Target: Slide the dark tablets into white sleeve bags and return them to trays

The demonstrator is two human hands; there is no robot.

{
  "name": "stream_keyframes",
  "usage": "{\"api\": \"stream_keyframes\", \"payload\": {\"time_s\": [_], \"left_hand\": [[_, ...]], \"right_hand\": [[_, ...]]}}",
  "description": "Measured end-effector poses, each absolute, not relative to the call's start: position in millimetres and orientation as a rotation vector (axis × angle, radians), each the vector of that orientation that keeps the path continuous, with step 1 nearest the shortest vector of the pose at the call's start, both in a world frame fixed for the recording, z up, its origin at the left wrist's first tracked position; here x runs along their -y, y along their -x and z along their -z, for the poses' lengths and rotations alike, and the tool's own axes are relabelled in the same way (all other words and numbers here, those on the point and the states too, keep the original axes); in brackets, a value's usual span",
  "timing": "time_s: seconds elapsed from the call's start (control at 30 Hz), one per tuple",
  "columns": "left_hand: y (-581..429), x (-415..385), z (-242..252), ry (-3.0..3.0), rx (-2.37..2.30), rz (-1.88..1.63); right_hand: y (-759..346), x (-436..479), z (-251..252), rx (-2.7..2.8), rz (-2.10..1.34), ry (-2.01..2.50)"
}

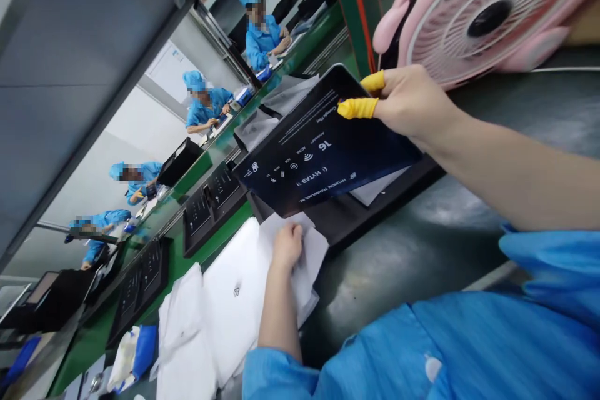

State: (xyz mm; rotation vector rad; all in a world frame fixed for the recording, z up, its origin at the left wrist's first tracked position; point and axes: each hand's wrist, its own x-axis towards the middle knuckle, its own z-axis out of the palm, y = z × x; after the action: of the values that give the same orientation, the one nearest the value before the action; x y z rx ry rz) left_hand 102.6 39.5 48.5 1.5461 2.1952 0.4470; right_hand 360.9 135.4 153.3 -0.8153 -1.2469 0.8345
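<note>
My right hand (407, 103), with yellow finger cots on two fingers, grips the edge of a dark tablet (319, 150) whose protective film carries white print. The tablet is tilted above an open black box (375, 206) on the dark bench. My left hand (287, 247) presses down on white foam sleeves (234, 290) stacked just left of the box, its fingers curled on the top sheet.
A pink desk fan (487, 9) stands at the upper right. A green conveyor (197, 178) carries black trays (213, 197) and boxes. Several people in blue coats and caps, one of them nearest (209, 106), work along its far side. A green post (354, 6) rises beside the fan.
</note>
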Motion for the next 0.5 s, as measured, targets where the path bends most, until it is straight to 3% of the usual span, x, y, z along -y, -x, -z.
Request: {"api": "stream_keyframes", "payload": {"time_s": [0.33,0.5], "left_hand": [[-140.6,-50.4,-20.0,-1.812,-2.55,0.122],[-122.0,-55.7,-14.6,-1.794,-2.613,0.046]], "right_hand": [[-360.7,-135.3,-118.8,1.081,-0.98,0.829],[-357.2,-128.6,-103.9,1.133,-0.973,0.84]]}}
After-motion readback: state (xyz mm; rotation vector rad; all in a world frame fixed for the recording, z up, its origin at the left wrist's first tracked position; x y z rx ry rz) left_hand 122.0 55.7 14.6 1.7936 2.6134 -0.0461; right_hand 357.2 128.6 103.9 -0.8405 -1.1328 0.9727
